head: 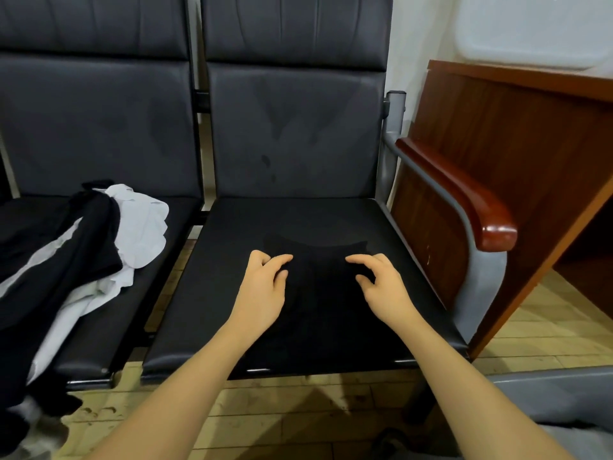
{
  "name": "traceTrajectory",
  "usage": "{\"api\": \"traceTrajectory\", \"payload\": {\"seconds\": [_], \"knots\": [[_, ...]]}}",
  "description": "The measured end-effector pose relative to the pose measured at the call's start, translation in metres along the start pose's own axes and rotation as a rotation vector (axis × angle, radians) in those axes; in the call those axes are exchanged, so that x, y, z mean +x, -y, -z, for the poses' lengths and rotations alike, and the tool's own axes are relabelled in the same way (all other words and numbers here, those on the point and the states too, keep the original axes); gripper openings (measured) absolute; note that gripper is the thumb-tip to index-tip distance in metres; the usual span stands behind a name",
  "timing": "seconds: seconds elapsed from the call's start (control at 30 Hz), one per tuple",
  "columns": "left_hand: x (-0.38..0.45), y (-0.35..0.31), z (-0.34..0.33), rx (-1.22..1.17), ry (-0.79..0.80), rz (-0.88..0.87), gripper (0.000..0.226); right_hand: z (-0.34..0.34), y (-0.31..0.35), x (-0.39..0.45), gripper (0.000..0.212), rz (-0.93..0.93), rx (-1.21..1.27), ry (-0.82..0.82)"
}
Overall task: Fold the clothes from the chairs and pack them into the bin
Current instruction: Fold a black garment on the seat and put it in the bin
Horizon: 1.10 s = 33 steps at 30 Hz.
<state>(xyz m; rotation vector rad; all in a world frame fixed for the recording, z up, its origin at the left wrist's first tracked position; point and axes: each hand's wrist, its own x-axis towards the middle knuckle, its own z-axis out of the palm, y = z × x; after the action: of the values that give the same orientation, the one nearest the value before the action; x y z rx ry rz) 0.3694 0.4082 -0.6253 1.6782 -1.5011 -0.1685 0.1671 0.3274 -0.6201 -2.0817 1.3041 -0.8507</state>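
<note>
**Working a black garment flat on the right-hand chair seat**

Looking down through the head camera, we see both our bare arms reach forward over the right chair seat (331,224), a dark padded cushion. A black garment (318,293) lies spread on that seat; it is nearly the same tone as the cushion, so we can only make out its curved upper edge and its near hem hanging slightly over the front of the seat.

Our left hand (265,280) rests on the left part of the garment with fingers curled, the fingertips (286,259) bent down onto the cloth. Our right hand (378,278) mirrors it on the right part, fingers hooked and tips touching the fabric. Whether either hand actually pinches cloth or merely presses on it, we cannot tell, since black fabric hides any fold between the fingers. The two hands are near each other but apart.

On the left chair seat (146,293) lies a loose pile of clothes (83,254), black pieces tangled over white ones, trailing off the front edge toward the floor (298,410). A wooden armrest (464,197) borders the right seat, and a wooden surface (517,127) stands just beyond it. The bin does not appear in this view.
</note>
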Motion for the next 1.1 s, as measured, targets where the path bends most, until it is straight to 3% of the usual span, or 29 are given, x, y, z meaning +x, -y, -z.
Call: {"api": "traceTrajectory", "payload": {"seconds": [0.3,0.6,0.87,1.1], "knots": [[-0.019,-0.068,0.034,-0.096,-0.105,-0.12,0.04,0.059,0.048,-0.046,0.039,0.164,0.002,-0.24],[-0.005,-0.16,0.031,-0.09,0.004,-0.355,0.042,0.152,0.064,-0.092,0.045,0.117,-0.17,-0.362],[-0.019,-0.227,-0.051,-0.113,0.2,-0.488,0.042,0.222,0.001,-0.153,0.048,-0.087,-0.311,-0.398],[-0.046,-0.259,-0.172,-0.18,0.437,-0.516,0.041,0.263,-0.106,-0.194,0.052,-0.307,-0.319,-0.337]]}}
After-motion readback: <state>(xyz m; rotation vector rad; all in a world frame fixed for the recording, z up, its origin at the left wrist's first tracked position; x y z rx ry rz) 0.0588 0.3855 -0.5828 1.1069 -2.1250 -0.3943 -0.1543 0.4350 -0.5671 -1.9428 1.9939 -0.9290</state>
